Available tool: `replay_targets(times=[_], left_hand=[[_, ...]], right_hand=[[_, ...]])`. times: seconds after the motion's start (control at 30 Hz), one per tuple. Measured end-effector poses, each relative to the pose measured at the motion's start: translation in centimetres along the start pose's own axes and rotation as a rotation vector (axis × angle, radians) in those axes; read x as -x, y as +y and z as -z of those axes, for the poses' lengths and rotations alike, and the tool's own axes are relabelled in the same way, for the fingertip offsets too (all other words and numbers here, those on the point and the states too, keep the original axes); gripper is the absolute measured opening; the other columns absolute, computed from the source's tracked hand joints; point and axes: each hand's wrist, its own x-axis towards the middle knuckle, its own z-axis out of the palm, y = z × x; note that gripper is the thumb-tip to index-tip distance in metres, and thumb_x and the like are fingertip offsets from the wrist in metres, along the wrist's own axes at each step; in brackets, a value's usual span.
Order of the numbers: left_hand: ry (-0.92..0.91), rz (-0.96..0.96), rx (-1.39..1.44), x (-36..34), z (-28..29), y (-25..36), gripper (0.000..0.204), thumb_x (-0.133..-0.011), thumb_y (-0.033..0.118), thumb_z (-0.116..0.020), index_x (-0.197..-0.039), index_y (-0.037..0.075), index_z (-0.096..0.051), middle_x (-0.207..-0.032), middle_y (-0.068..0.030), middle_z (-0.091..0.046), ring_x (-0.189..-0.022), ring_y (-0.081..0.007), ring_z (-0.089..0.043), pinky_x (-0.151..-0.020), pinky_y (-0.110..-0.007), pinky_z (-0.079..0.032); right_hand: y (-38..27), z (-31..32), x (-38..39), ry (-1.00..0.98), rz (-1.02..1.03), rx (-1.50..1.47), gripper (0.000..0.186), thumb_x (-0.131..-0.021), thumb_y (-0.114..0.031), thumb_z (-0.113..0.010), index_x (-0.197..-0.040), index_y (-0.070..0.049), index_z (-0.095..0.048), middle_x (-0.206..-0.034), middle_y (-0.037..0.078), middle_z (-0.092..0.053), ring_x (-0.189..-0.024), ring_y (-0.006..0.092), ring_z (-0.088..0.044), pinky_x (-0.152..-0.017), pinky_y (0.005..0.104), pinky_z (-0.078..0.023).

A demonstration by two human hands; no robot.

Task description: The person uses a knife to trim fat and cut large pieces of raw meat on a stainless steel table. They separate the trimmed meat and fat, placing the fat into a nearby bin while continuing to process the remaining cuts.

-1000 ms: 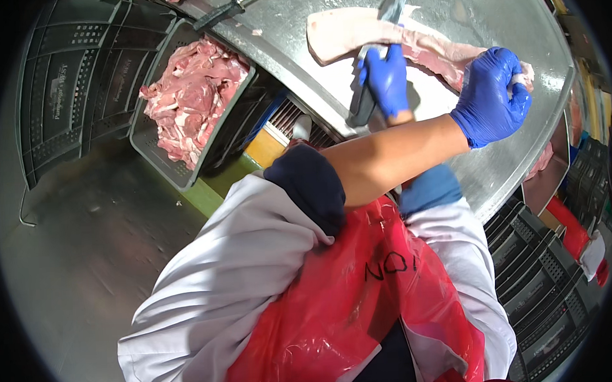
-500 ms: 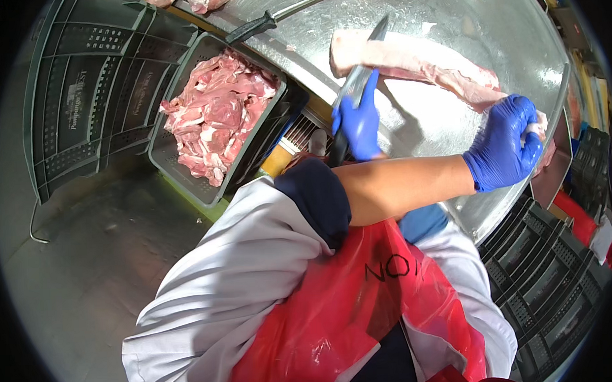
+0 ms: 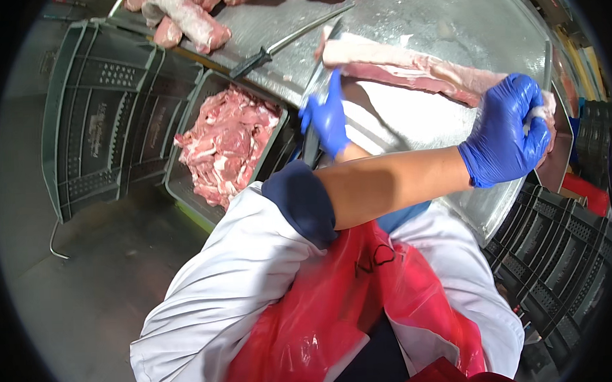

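My arms are crossed, the left forearm passing over the right. At the right end of a long pale slab of meat point(image 3: 416, 60), my left hand point(image 3: 509, 133), in a blue glove, is closed round the meat's end. My right hand point(image 3: 327, 123), also blue-gloved, grips a knife point(image 3: 311, 143) by its dark handle, one finger stretched up beside the blade. The blade is blurred and slants up to the slab's left end; whether it touches the meat I cannot tell. The slab lies across a shiny metal worktable point(image 3: 446, 142), its pink side toward me.
A sharpening steel point(image 3: 251, 61) with a black handle lies left of the slab. More meat pieces point(image 3: 192, 23) rest at the far left. Below the table's left edge stands a dark crate point(image 3: 184, 175) of meat trimmings point(image 3: 227, 143), beside another crate point(image 3: 108, 124). Further crates point(image 3: 551, 256) stand right.
My right hand has drawn the knife left, from across the slab to its left end. My left hand keeps its grip. The view has shifted, showing more meat at the far left.
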Motion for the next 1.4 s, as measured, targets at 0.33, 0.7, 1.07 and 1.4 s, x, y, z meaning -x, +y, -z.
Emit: replay_targets(times=[0.33,0.7,1.07,1.4], left_hand=[[-0.240,0.078,0.382,-2.8,-18.0,-1.3,0.007,-0.089,0.001,-0.055,-0.084,0.002,-0.049,-0.075,-0.0077,-0.060,-0.075,-0.0152,-0.063,-0.065,-0.028,-0.049],[-1.045,-0.011,-0.475,12.4,-11.1,-15.9,0.059,-0.071,0.016,-0.072,-0.128,0.004,-0.061,-0.119,-0.0213,-0.062,-0.112,-0.0393,-0.060,-0.101,-0.048,-0.046],[-0.573,0.217,-1.618,-3.0,38.7,-6.8,0.059,-0.071,0.022,-0.080,-0.122,0.003,-0.058,-0.107,-0.0202,-0.067,-0.105,-0.0407,-0.064,-0.096,-0.044,-0.050],[-0.606,0.743,-1.386,-5.2,29.0,-15.6,0.072,-0.057,0.041,-0.088,-0.115,0.004,-0.066,-0.111,-0.0211,-0.070,-0.099,-0.0388,-0.068,-0.090,-0.043,-0.054]], right_hand=[[-4.1,13.7,2.6,-0.136,0.286,0.435,0.078,-0.094,-0.003,-0.062,-0.161,-0.022,-0.025,-0.117,0.012,-0.063,-0.098,0.0143,-0.059,-0.083,0.0264,-0.048],[-9.6,39.0,15.5,0.244,-0.070,0.154,0.083,-0.094,0.001,-0.059,-0.162,-0.022,-0.017,-0.114,0.011,-0.062,-0.071,0.0114,-0.062,-0.059,0.0252,-0.053],[-9.4,33.9,2.3,0.065,0.059,0.449,0.078,-0.095,0.000,-0.055,-0.162,-0.019,-0.020,-0.105,0.009,-0.064,-0.065,0.0094,-0.059,-0.054,0.0244,-0.050],[-12.7,33.1,-15.6,0.219,0.262,0.434,0.081,-0.094,-0.002,-0.057,-0.162,-0.021,-0.017,-0.082,0.007,-0.064,-0.060,0.0119,-0.060,-0.051,0.0286,-0.052]])
